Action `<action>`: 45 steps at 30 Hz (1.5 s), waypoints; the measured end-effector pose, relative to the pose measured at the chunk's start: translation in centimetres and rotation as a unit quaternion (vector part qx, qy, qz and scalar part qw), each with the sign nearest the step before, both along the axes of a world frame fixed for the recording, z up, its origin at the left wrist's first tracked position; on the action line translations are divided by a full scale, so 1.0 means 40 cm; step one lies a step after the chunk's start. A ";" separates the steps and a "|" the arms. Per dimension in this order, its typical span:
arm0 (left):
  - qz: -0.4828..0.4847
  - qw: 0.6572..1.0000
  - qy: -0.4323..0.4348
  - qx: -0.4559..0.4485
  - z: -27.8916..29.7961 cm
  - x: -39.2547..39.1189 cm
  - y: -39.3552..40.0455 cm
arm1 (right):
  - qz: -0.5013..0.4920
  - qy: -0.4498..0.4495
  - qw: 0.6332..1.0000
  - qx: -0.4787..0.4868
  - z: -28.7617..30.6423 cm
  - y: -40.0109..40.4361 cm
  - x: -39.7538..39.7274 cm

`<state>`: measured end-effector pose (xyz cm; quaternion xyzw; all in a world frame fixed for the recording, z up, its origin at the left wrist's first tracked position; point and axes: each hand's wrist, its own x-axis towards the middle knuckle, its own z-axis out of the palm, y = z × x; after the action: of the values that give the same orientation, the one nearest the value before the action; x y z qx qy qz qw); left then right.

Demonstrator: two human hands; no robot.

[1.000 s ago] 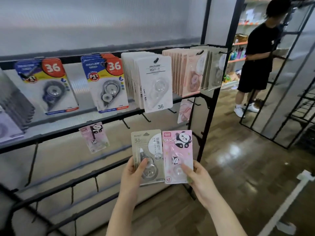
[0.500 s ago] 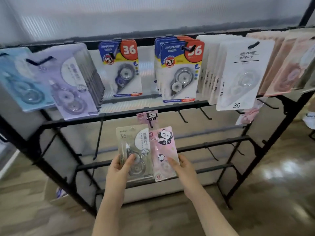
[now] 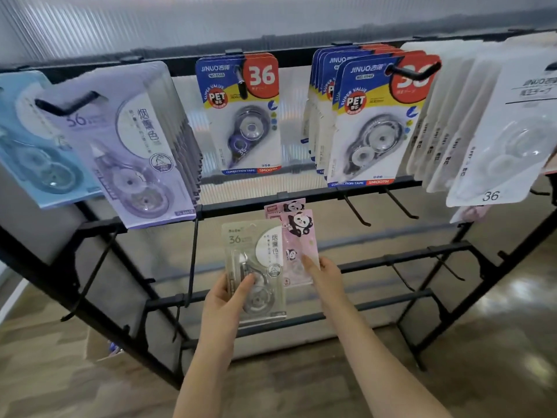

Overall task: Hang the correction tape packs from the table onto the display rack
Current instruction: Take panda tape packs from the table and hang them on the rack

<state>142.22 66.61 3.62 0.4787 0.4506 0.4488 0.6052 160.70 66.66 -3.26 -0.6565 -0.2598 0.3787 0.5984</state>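
My left hand (image 3: 224,300) grips a beige correction tape pack (image 3: 251,257) by its lower left, thumb across the front. My right hand (image 3: 324,274) pinches a pink panda correction tape pack (image 3: 301,236) at its lower right; this pack sits partly behind the beige one. Both packs are upright, just below the second bar of the black display rack (image 3: 301,196). Another pink panda pack (image 3: 284,205) hangs from that bar directly above and behind them. The top row holds purple packs (image 3: 135,152), blue-and-red packs (image 3: 241,116) and white packs (image 3: 506,140).
Bare black hooks (image 3: 355,209) jut from the second bar to the right, and more hooks (image 3: 449,268) from the lower bar. A light blue pack (image 3: 33,146) hangs at far left. A cardboard box (image 3: 102,351) sits on the wooden floor under the rack.
My view has swung left along the rack and closer. Both hands carried the two packs up toward the second bar, and the pink pack has slid partly behind the beige one.
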 end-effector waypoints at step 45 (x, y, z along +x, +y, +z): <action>-0.079 0.987 -0.073 0.122 0.139 0.188 -0.546 | 0.263 -0.584 0.730 -0.237 0.229 -0.499 0.240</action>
<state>149.74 44.77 9.18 0.5489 0.3076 0.4852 0.6072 170.30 46.68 5.92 -0.7740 -0.6225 0.1119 0.0298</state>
